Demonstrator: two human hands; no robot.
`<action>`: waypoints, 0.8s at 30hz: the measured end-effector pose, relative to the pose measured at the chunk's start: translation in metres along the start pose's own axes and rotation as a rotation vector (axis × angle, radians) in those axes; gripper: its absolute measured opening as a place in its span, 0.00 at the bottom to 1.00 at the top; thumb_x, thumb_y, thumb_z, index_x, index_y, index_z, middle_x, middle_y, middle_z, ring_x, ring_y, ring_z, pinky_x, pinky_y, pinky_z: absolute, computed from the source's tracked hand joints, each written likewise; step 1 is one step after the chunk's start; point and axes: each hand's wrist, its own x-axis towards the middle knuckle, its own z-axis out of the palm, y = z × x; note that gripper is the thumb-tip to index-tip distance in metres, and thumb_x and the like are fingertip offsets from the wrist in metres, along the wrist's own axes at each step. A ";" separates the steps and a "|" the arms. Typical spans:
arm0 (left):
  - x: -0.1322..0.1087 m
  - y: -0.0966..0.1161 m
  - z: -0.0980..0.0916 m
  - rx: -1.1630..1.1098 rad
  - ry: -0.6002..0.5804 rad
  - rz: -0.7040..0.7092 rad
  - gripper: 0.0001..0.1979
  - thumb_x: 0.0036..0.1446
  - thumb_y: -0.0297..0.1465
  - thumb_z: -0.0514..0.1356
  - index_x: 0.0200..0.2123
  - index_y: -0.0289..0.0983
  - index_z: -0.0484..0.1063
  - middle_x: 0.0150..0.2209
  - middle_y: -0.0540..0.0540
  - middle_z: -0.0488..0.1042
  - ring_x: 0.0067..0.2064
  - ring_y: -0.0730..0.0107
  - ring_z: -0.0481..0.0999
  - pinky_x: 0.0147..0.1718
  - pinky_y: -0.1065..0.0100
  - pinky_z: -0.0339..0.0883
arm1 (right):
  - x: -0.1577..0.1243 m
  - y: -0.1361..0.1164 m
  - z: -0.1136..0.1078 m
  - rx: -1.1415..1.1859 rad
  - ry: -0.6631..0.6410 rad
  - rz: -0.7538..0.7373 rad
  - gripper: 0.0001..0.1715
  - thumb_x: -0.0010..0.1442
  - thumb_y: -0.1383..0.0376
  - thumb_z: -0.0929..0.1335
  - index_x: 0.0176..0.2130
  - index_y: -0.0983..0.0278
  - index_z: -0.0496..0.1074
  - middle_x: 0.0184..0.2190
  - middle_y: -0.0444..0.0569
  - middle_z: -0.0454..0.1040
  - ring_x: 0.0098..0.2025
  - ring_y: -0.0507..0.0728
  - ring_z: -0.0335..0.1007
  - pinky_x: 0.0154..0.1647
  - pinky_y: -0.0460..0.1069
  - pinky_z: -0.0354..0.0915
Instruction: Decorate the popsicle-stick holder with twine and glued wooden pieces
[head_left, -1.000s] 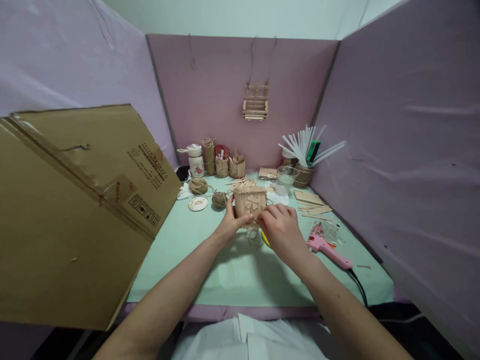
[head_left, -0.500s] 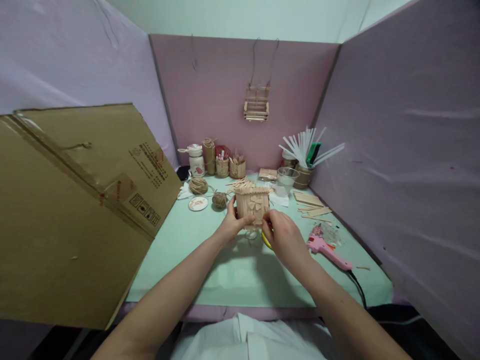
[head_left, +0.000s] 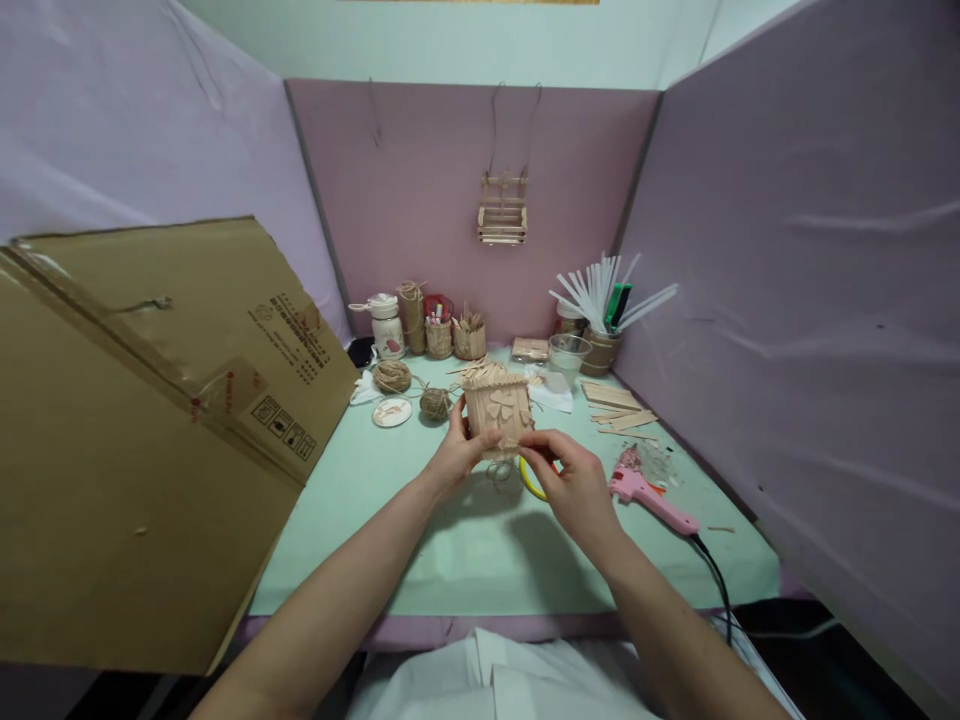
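A small craft-stick holder (head_left: 487,410) with raised petal-shaped pieces on its front is held a little above the table. My left hand (head_left: 456,455) grips it from the left, thumb across the lower front and fingers behind. My right hand (head_left: 571,478) is closed in a pinch at the holder's lower right edge; whatever small piece is between the fingertips cannot be made out. A yellow curved handle (head_left: 529,482) lies on the table below, partly hidden by the right hand. Beside it is a loose loop of thin twine (head_left: 501,474).
A pink glue gun (head_left: 652,503) lies at right, its cord running off the front edge. Twine balls (head_left: 435,404) and a white lid (head_left: 392,412) are at left. Flat sticks (head_left: 611,396), a clear cup (head_left: 568,360) and filled pots stand behind. Cardboard (head_left: 172,440) leans at left.
My right hand has turned and opened out slightly, so its pinching fingertips now show at the holder's lower right. The holder is tilted a bit more. The whole view has shifted slightly.
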 end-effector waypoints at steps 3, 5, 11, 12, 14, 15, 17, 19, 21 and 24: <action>-0.001 0.002 0.001 0.023 -0.003 -0.016 0.60 0.37 0.35 0.75 0.67 0.43 0.42 0.61 0.31 0.64 0.58 0.45 0.70 0.52 0.47 0.68 | 0.002 0.005 -0.001 -0.157 0.006 -0.165 0.08 0.66 0.68 0.63 0.36 0.62 0.71 0.33 0.48 0.73 0.36 0.56 0.67 0.37 0.49 0.62; -0.001 0.003 0.001 0.035 -0.006 -0.030 0.61 0.37 0.35 0.75 0.67 0.43 0.41 0.59 0.32 0.66 0.57 0.45 0.71 0.52 0.47 0.68 | 0.005 0.007 -0.002 -0.308 0.018 -0.245 0.09 0.67 0.69 0.62 0.35 0.63 0.71 0.34 0.49 0.71 0.38 0.57 0.65 0.39 0.50 0.61; -0.003 0.004 0.004 0.052 -0.004 -0.080 0.61 0.38 0.34 0.75 0.68 0.45 0.39 0.60 0.33 0.66 0.57 0.46 0.71 0.52 0.47 0.68 | 0.015 0.009 -0.010 -0.636 -0.024 -0.379 0.07 0.63 0.73 0.66 0.35 0.62 0.72 0.37 0.49 0.70 0.41 0.59 0.60 0.41 0.52 0.55; -0.004 0.004 0.004 0.055 0.000 -0.083 0.61 0.38 0.34 0.74 0.68 0.45 0.39 0.60 0.33 0.66 0.57 0.46 0.71 0.52 0.48 0.68 | 0.015 0.009 -0.011 -0.660 -0.032 -0.392 0.07 0.62 0.73 0.66 0.36 0.62 0.72 0.37 0.49 0.70 0.41 0.59 0.59 0.42 0.52 0.55; -0.004 0.004 0.005 0.070 0.014 -0.083 0.60 0.39 0.33 0.74 0.68 0.45 0.40 0.59 0.33 0.66 0.57 0.47 0.71 0.52 0.48 0.68 | 0.016 0.008 -0.012 -0.692 -0.048 -0.407 0.08 0.62 0.74 0.66 0.36 0.62 0.72 0.38 0.49 0.71 0.42 0.59 0.59 0.43 0.52 0.54; -0.004 0.003 0.005 0.082 0.022 -0.082 0.60 0.39 0.33 0.74 0.68 0.45 0.40 0.58 0.33 0.67 0.57 0.47 0.71 0.52 0.48 0.68 | 0.016 0.008 -0.012 -0.702 -0.056 -0.411 0.08 0.62 0.74 0.66 0.36 0.62 0.72 0.38 0.49 0.71 0.42 0.59 0.58 0.44 0.52 0.54; -0.004 0.003 0.005 0.111 0.039 -0.077 0.58 0.40 0.33 0.73 0.68 0.45 0.41 0.57 0.34 0.68 0.56 0.48 0.71 0.52 0.49 0.68 | 0.016 0.007 -0.012 -0.714 -0.069 -0.415 0.08 0.62 0.74 0.66 0.36 0.62 0.73 0.39 0.50 0.71 0.43 0.59 0.58 0.45 0.52 0.54; -0.003 0.002 0.004 0.138 0.050 -0.071 0.57 0.41 0.33 0.72 0.68 0.45 0.42 0.56 0.35 0.68 0.56 0.49 0.71 0.52 0.49 0.68 | 0.016 0.007 -0.011 -0.720 -0.082 -0.422 0.07 0.62 0.73 0.67 0.36 0.62 0.73 0.39 0.50 0.71 0.43 0.59 0.58 0.45 0.52 0.53; -0.003 0.001 0.003 0.161 0.053 -0.071 0.56 0.41 0.33 0.72 0.68 0.45 0.42 0.55 0.36 0.69 0.56 0.50 0.71 0.52 0.50 0.67 | 0.017 0.006 -0.009 -0.724 -0.097 -0.432 0.06 0.63 0.72 0.67 0.36 0.62 0.72 0.39 0.50 0.71 0.44 0.59 0.58 0.45 0.52 0.53; -0.003 0.001 0.003 0.195 0.048 -0.072 0.56 0.40 0.34 0.72 0.68 0.44 0.42 0.54 0.36 0.69 0.55 0.51 0.71 0.52 0.50 0.66 | 0.018 0.008 -0.008 -0.732 -0.117 -0.438 0.05 0.63 0.70 0.67 0.35 0.62 0.72 0.39 0.50 0.71 0.44 0.59 0.58 0.45 0.53 0.53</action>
